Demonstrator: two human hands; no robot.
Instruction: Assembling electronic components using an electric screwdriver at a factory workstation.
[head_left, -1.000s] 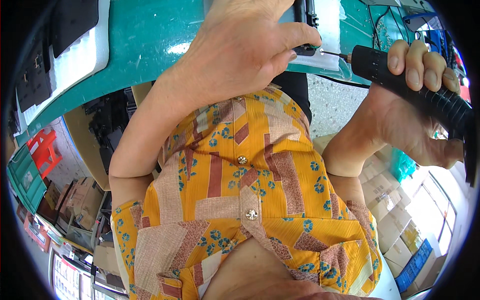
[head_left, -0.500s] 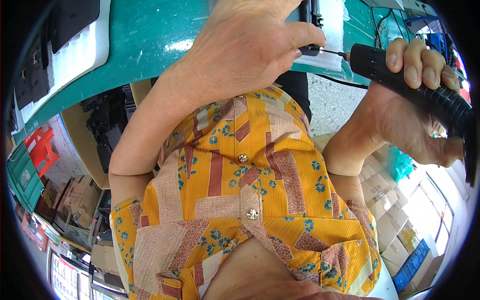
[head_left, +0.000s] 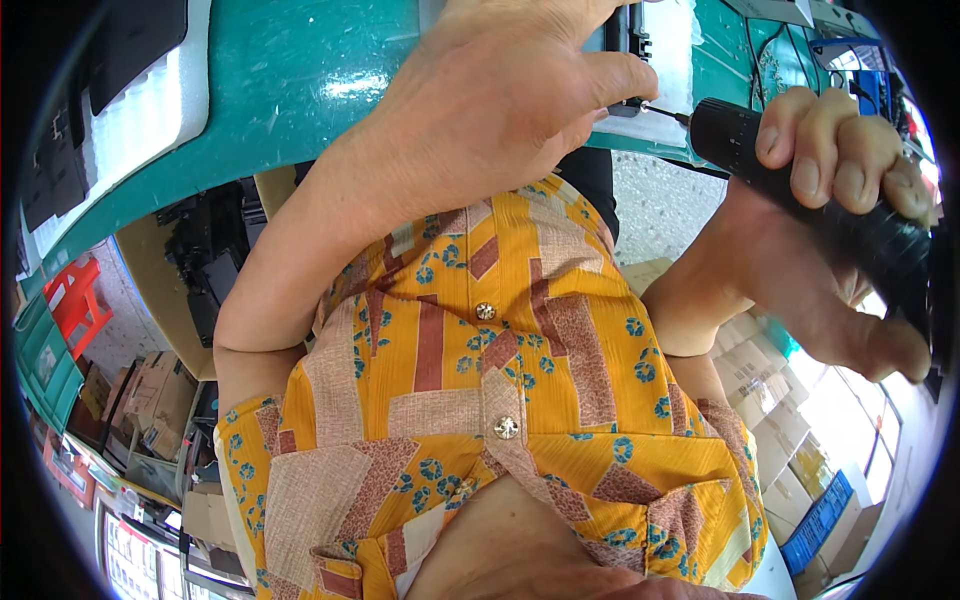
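Observation:
My right hand (head_left: 790, 262) is wrapped round a black electric screwdriver (head_left: 728, 135), whose thin bit points left. The bit's tip meets a small screw at the near end of a black plastic part (head_left: 637, 42). My left hand (head_left: 490, 112) reaches over that part, index finger and thumb closed at its near end beside the bit's tip. Most of the part lies hidden under the left hand and beyond the top edge. A white foam sheet (head_left: 672, 72) lies beneath it on the green table (head_left: 270, 75).
On the left, black plastic pieces (head_left: 140, 45) lie on white foam (head_left: 190, 90). Below the table edge is a cardboard box (head_left: 150, 270) with black parts. Cables (head_left: 755, 60) and a blue object (head_left: 872, 90) are at the upper right. A red stool (head_left: 85, 300) stands lower left.
The screwdriver has tilted a little, its rear end and my right hand dropping slightly while its nose shifts left. My left hand stays nearly in place at the black part.

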